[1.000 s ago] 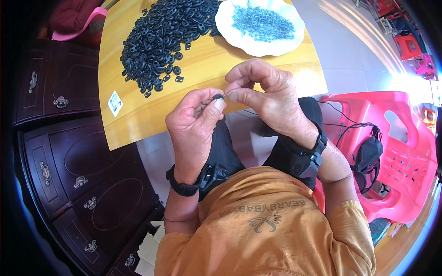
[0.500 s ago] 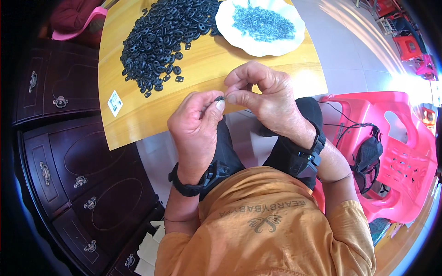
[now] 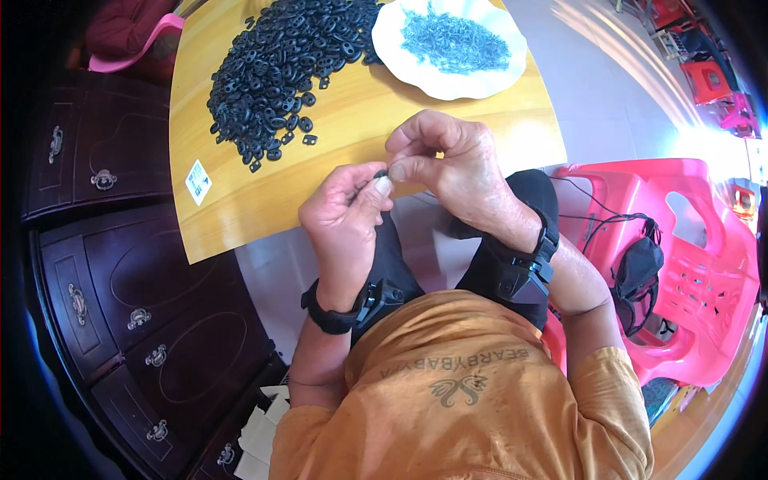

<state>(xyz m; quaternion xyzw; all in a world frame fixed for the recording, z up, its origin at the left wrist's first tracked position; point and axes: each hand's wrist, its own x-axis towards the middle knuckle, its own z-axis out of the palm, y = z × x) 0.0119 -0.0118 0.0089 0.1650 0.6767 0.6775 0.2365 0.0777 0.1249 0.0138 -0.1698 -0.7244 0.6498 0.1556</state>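
Observation:
Above the table's near edge, my left hand point(image 3: 346, 206) is closed in a pinch on a small black plastic piece point(image 3: 382, 174), its end showing at thumb and forefinger. My right hand point(image 3: 460, 168) meets it from the right, thumb and forefinger pressed together close to that piece. Whatever sits between the right fingertips is too small to make out. Beyond my hands lies a heap of black oval plastic pieces point(image 3: 280, 76) with two holes each. Right of the heap stands a white wavy-rimmed plate point(image 3: 448, 86) holding many thin, greyish small parts point(image 3: 456, 44).
The yellow wooden table point(image 3: 228, 220) bears a white label point(image 3: 198, 182) at its left. Dark drawer cabinets point(image 3: 192, 280) stand on the left. To the right is a pink plastic chair point(image 3: 712, 264), with a black mask-like item point(image 3: 640, 268) and cords hanging from it.
My left hand and forearm have shifted slightly right, and the black piece shows less between the fingers. My right hand keeps its pinch, moved slightly left.

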